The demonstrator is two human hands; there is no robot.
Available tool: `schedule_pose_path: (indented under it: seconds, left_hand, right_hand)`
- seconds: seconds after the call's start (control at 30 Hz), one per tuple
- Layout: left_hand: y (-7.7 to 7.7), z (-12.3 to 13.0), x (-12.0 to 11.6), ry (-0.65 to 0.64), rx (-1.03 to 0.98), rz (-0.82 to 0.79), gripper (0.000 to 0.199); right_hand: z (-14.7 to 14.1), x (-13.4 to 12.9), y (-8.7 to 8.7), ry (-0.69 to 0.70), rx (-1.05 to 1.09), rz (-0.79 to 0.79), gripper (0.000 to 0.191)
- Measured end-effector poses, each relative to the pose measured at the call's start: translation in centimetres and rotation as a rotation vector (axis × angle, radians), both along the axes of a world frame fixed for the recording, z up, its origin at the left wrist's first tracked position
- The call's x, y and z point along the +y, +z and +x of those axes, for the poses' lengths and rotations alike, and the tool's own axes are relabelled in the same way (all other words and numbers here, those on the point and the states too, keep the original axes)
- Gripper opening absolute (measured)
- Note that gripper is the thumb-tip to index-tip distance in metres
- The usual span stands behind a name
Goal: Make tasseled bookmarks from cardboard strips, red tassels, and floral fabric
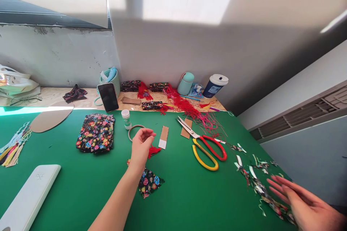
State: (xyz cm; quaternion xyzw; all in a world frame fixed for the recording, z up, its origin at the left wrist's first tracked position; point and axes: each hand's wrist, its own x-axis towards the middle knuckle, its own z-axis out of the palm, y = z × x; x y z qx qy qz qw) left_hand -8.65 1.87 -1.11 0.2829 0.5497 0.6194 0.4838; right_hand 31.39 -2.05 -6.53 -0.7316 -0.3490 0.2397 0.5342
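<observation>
My left hand (pixel 141 146) is above the green mat with its fingers curled together. What they hold, if anything, I cannot make out. Just behind it a thin ring (pixel 131 134) shows in part, and a red tassel (pixel 154 152) pokes out beside the thumb. Under my wrist lies a black floral fabric piece (pixel 149 183), partly hidden. At the right edge my right hand (pixel 306 198) is open, fingers stretched out, beside a line of fabric and thread scraps (pixel 267 196). Between the hands lie scissors (pixel 202 142) with red and yellow handles, their blades apart.
A floral fabric stack (pixel 95 133), a white bottle (pixel 126 119), a card strip (pixel 163 137) and a white power bank (pixel 32 196) lie on the green mat (pixel 89 180). Along the wall stand a phone (pixel 108 97), red tassels (pixel 184 104), a flask (pixel 185 83) and a cup (pixel 215 86).
</observation>
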Motion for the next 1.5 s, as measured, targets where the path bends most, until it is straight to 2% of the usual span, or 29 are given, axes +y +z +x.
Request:
schedule_pose_path:
  seconds: [0.03, 0.07, 0.17, 0.23, 0.3, 0.43, 0.57, 0.63, 0.7, 0.8, 0.87, 0.97, 1.07, 1.17, 1.27, 1.33, 1.43, 1.5]
  left_hand:
    - [0.0, 0.0, 0.0, 0.002, 0.001, 0.002, 0.021]
    - [0.0, 0.0, 0.0, 0.002, 0.002, 0.005, 0.02]
    - [0.0, 0.0, 0.0, 0.001, 0.002, 0.006, 0.021]
    - [0.0, 0.0, 0.0, -0.004, 0.004, 0.002, 0.021]
    - [-0.1, -0.1, 0.0, -0.007, 0.016, 0.001, 0.021]
    - [-0.5, -0.1, 0.2, -0.03, 0.122, 0.012, 0.019]
    - [-1.5, 0.2, 0.4, -0.106, 0.301, 0.0, 0.015]
    - [-2.1, 0.7, 0.2, -0.134, 0.377, -0.006, 0.019]
    - [-2.8, 1.5, -0.1, -0.17, 0.6, -0.003, 0.027]
    - [-3.8, 2.8, -0.6, -0.23, 1.091, 0.039, 0.042]
    - [-4.3, 3.4, -0.7, -0.262, 1.306, 0.036, 0.052]
    - [-4.7, 3.6, -0.5, -0.282, 1.467, 0.011, 0.06]
    - [-5.1, 3.3, -0.3, -0.258, 1.47, 0.06, 0.063]
    - [-5.7, 3.0, -0.2, -0.214, 1.332, 0.126, 0.064]
    - [-6.1, 2.6, 0.1, -0.164, 1.144, 0.151, 0.068]
    - [-6.0, 2.4, 0.3, -0.137, 1.019, 0.151, 0.071]
    - [-5.4, 2.2, 0.5, -0.101, 0.852, 0.143, 0.071]
    - [-4.9, 2.2, 0.4, -0.085, 0.763, 0.166, 0.069]
  right_hand:
    - [-1.1, -0.4, 0.8, -0.025, 0.072, 0.007, 0.023]
    - [-2.2, -0.8, 1.5, 0.02, 0.13, -0.028, 0.024]
    - [-4.1, -1.6, 2.6, 0.335, 0.218, -0.244, 0.032]
    - [-4.4, -1.5, 2.6, 0.434, 0.181, -0.335, 0.038]
    - [-4.0, -1.0, 2.4, 0.373, 0.082, -0.315, 0.038]
    - [-3.1, 0.7, 2.5, 0.195, -0.174, -0.169, 0.029]
    - [-3.2, 1.6, 3.8, 0.053, -0.321, -0.159, 0.028]
    - [-3.7, 1.7, 4.6, -0.031, -0.461, -0.157, 0.027]
    - [-4.3, 1.9, 5.4, -0.062, -0.624, -0.123, 0.03]
    - [-5.8, 2.7, 7.1, 0.006, -0.722, -0.122, 0.034]
    - [-7.2, 3.6, 8.6, 0.129, -0.703, -0.143, 0.036]
    - [-10.3, 5.2, 11.0, 0.257, -0.822, 0.092, 0.039]
    - [-14.4, 7.1, 12.4, 0.37, -0.761, 0.211, 0.033]
    - [-18.4, 9.2, 11.3, 0.489, -0.602, 0.254, 0.031]
    - [-21.4, 10.4, 7.9, 0.614, -0.297, 0.183, 0.028]
    - [-22.8, 10.4, 5.3, 0.684, 0.082, 0.06, 0.026]
    - [-24.3, 9.8, 2.5, 0.725, 0.267, -0.04, 0.032]
    - [-24.9, 9.5, 1.6, 0.749, 0.382, -0.09, 0.037]
